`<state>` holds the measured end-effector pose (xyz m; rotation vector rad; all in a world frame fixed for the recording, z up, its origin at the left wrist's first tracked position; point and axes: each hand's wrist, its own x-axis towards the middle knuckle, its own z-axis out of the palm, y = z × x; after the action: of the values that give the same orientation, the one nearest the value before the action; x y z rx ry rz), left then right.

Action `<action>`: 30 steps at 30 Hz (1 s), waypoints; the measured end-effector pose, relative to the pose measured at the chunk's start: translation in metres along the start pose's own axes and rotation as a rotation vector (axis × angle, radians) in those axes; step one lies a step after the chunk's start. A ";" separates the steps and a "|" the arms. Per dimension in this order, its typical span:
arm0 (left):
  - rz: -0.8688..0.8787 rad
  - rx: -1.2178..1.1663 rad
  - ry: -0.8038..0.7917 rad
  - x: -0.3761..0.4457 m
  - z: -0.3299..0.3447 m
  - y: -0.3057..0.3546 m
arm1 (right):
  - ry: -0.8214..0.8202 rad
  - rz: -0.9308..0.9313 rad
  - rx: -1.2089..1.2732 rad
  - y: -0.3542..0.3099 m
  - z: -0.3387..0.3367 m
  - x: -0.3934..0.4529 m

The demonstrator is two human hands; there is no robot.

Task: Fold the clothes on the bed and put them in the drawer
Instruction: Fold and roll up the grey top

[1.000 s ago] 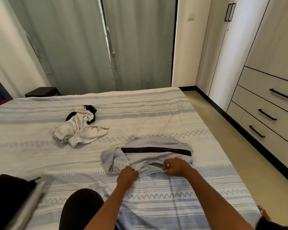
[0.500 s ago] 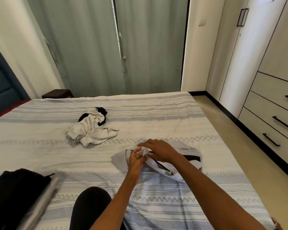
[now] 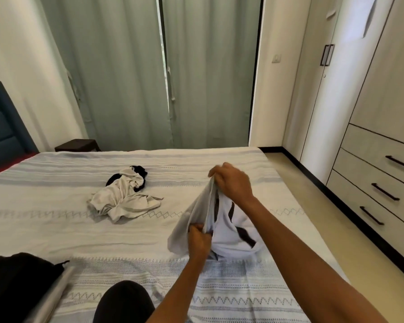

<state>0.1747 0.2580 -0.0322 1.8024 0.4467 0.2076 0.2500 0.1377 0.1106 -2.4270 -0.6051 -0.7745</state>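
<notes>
Pale green curtains (image 3: 149, 73) hang behind a wide bed (image 3: 56, 229) covered with a striped spread, and a wardrobe with three drawers (image 3: 378, 183) stands along the right wall, all of them closed.

A grey garment with black stripes (image 3: 229, 231) is lifted off the spread at the near right of the bed, stretched between both hands. The right hand (image 3: 233, 183) is the farther and higher one, its fingers curled tight on the top edge of the cloth. The left hand (image 3: 198, 238) sits nearer and lower, its fingers clamped on the same edge of fabric lower down. So the held edge runs steeply, from the near low grip up to the far high grip, and the rest of the garment sags to the right and rests on the bed. Both forearms reach in from the near edge, the right one crossing in from the right side.

A crumpled white and black garment (image 3: 124, 197) lies well apart to the left, not yet folded. A dark pile (image 3: 19, 278) sits at the near left corner.

Judging by the grips, the garment is being shaken out to lay flat; the drawers lie to the right, nearer the right hand.
</notes>
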 end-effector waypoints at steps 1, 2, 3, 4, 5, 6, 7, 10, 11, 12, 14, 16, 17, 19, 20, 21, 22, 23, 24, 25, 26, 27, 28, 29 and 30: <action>0.018 0.021 -0.020 0.005 -0.003 0.009 | 0.066 0.092 -0.011 0.006 -0.016 0.012; 0.044 0.017 -0.046 0.011 -0.010 0.018 | 0.118 0.177 -0.015 0.012 -0.029 0.021; 0.075 0.007 -0.082 0.017 -0.018 0.036 | 0.172 0.252 -0.020 0.021 -0.046 0.033; 0.100 0.014 -0.122 0.024 -0.027 0.054 | 0.200 0.318 -0.017 0.029 -0.061 0.041; 0.140 0.031 -0.155 0.032 -0.037 0.075 | 0.218 0.374 -0.034 0.039 -0.074 0.048; 0.195 0.052 -0.188 0.042 -0.047 0.100 | 0.234 0.423 -0.055 0.047 -0.090 0.055; 0.265 0.069 -0.200 0.052 -0.057 0.122 | 0.241 0.459 -0.078 0.053 -0.100 0.058; 0.417 0.007 -0.212 0.073 -0.081 0.204 | 0.277 0.552 -0.004 0.058 -0.140 0.078; 0.426 -0.031 -0.216 0.073 -0.088 0.237 | 0.296 0.565 0.067 0.057 -0.156 0.089; 0.436 -0.046 -0.234 0.066 -0.096 0.253 | 0.294 0.598 0.153 0.056 -0.159 0.091; 0.537 -0.015 -0.324 0.055 -0.107 0.302 | 0.308 0.602 0.286 0.050 -0.186 0.108; 0.540 0.084 -0.433 0.045 -0.120 0.334 | 0.331 0.541 0.435 0.045 -0.204 0.122; 0.515 0.137 -0.493 0.040 -0.129 0.349 | 0.345 0.494 0.488 0.039 -0.215 0.127; 0.473 0.160 -0.613 0.034 -0.151 0.375 | 0.349 0.394 0.554 0.024 -0.240 0.140; 0.472 0.146 -0.639 0.034 -0.161 0.385 | 0.328 0.349 0.586 0.016 -0.253 0.143; 0.478 0.110 -0.652 0.034 -0.171 0.395 | 0.296 0.304 0.622 0.010 -0.266 0.146; 0.501 0.073 -0.673 0.035 -0.178 0.402 | 0.266 0.268 0.645 0.007 -0.276 0.146; 0.535 0.041 -0.655 0.035 -0.186 0.410 | 0.251 0.215 0.653 0.006 -0.285 0.148; 0.585 0.032 -0.596 0.035 -0.192 0.416 | 0.250 0.162 0.628 0.005 -0.291 0.148; 0.659 0.040 -0.498 0.038 -0.196 0.421 | 0.270 0.102 0.586 0.006 -0.297 0.150; 0.749 0.057 -0.390 0.041 -0.201 0.426 | 0.297 0.048 0.503 0.004 -0.303 0.152; 0.826 0.070 -0.283 0.042 -0.204 0.431 | 0.323 0.001 0.415 0.002 -0.307 0.155; 0.885 0.096 -0.187 0.044 -0.206 0.437 | 0.337 -0.020 0.305 -0.003 -0.312 0.158; 0.920 0.137 -0.127 0.044 -0.207 0.442 | 0.330 -0.028 0.201 -0.007 -0.315 0.161; 0.932 0.197 -0.091 0.044 -0.209 0.448 | 0.305 -0.015 0.102 -0.012 -0.321 0.164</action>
<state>0.2245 0.3629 0.4498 2.0909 -0.4877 0.7348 0.2370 -0.0011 0.4426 -2.1563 -0.5287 -1.0675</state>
